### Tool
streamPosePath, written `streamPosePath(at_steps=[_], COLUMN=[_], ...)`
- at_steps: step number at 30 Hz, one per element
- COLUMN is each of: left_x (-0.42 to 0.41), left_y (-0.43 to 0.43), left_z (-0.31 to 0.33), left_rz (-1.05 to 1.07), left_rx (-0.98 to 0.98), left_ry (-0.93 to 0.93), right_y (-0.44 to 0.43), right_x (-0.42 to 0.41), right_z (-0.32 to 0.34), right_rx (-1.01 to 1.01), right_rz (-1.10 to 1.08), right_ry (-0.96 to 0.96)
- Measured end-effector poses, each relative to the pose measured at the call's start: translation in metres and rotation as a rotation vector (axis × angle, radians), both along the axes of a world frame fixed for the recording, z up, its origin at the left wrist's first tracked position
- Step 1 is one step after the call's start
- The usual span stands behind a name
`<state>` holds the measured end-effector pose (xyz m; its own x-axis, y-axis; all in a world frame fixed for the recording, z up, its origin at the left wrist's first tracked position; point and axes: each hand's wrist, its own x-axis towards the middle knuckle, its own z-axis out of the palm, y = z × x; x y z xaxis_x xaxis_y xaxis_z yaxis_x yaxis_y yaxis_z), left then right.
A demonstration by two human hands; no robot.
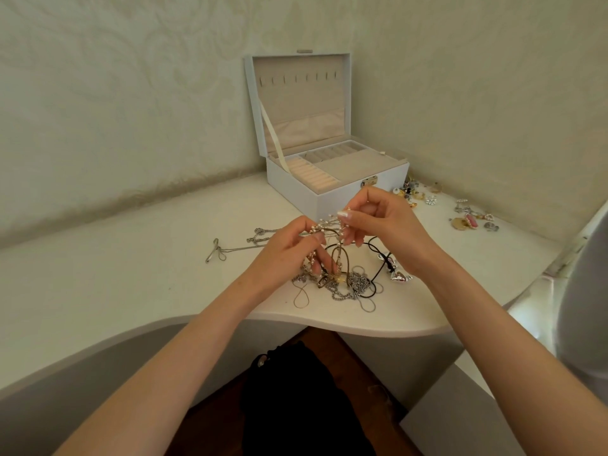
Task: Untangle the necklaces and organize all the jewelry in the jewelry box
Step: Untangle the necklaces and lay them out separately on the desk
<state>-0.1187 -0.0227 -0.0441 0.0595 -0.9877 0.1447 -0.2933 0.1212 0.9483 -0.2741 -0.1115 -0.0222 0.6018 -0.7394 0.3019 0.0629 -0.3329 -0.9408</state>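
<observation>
A pearl-beaded necklace (pixel 324 229) is held just above a tangle of chains and cords (pixel 348 286) on the white surface (pixel 131 274). The left hand (pixel 289 248) and the right hand (pixel 381 222) each pinch it, fingers curled on the strand. Behind stands the open jewelry box (pixel 292 189), with small loose pieces (pixel 467 215) to its right.

Two hands are up over a white table (pixel 131 274). The left hand (pixel 289 250) and the right hand (pixel 385 225) each pinch a pearl necklace (pixel 329 226) that runs between them. Under them lies a tangle of chains (pixel 345 284) with a black cord (pixel 375 255) and a silver heart (pixel 399 275). Behind stands a white jewelry box (pixel 292 189) with its lid up. Earrings and rings (pixel 470 218) lie to the right, and a thin silver chain (pixel 237 248) lies to the left.
</observation>
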Motion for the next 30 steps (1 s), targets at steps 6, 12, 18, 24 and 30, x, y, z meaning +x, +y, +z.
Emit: streamPosePath(at_steps=[6,12,18,24,30], left_x=[0.002,0.0,0.002,0.005,0.005], left_y=[0.0,0.002,0.0,-0.002,0.0], left_z=[-0.001,0.0,-0.001,-0.007,-0.01], left_rz=[-0.045,-0.077,0.015,0.103,0.03], left_rx=[0.013,-0.035,-0.09,-0.119,-0.118], left_ry=[-0.052,-0.059,-0.001,0.078,0.142], right_y=[0.002,0.004,0.003,0.0,-0.001], right_x=[0.0,0.003,0.002,0.001,0.0], right_z=[0.002,0.003,0.002,-0.004,-0.004], right_rx=[0.015,0.03,0.017,0.068,0.061], right_rz=[0.023,0.029,0.029,0.066,0.12], right_ry=[-0.025,-0.003,-0.009,-0.017,0.018])
